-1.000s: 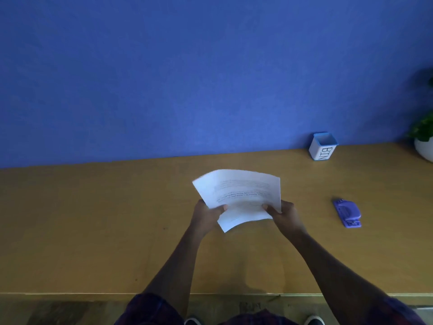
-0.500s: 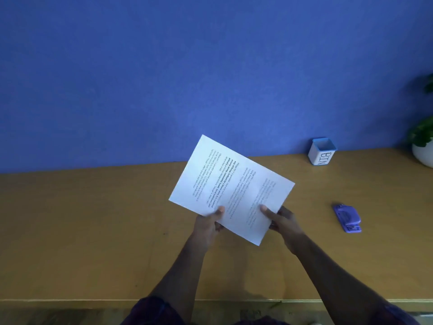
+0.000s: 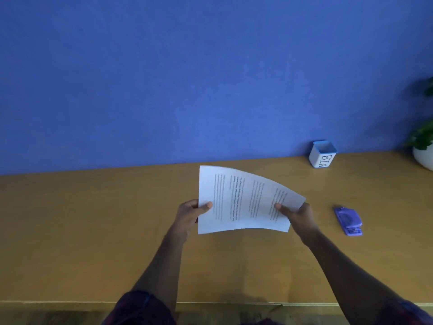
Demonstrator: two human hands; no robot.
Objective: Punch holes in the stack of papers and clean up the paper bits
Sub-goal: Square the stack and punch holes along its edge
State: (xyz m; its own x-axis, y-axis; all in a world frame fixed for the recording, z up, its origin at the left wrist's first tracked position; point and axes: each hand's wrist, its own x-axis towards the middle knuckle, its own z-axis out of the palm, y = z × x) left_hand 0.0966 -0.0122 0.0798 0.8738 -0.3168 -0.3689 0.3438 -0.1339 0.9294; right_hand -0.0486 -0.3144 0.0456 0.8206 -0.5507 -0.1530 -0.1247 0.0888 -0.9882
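Above the middle of the table (image 3: 70, 231), both hands are closed on the stack of papers (image 3: 243, 202): the left hand (image 3: 191, 215) pinches the left short edge with its thumb lying on the printed face, and the right hand (image 3: 298, 215) pinches the right short edge the same way, fingers hidden underneath. Held clear of the wood, the sheets bow upward between the two grips, so the far long edge arches. Half a second ago the stack stood tilted on a diagonal, one corner raised toward the wall; a second ago it was lower and blurred. Now it has been swung round so that its long axis runs left to right across the body, with the lines of print running away from the person, their tops toward the right hand as far as the blur lets me judge. That reads as squaring and orienting the sheets, meaning no holes are punched yet and the task is at its very start. Out to the right, well apart from the paper, the purple hole punch (image 3: 349, 220) lies flat on the table, untouched. Farther back against the blue wall (image 3: 210, 78) stands the small white bin (image 3: 322, 156) with a blue rim, where the bits should end up, and a potted plant (image 3: 424, 146) sits at the far right edge.
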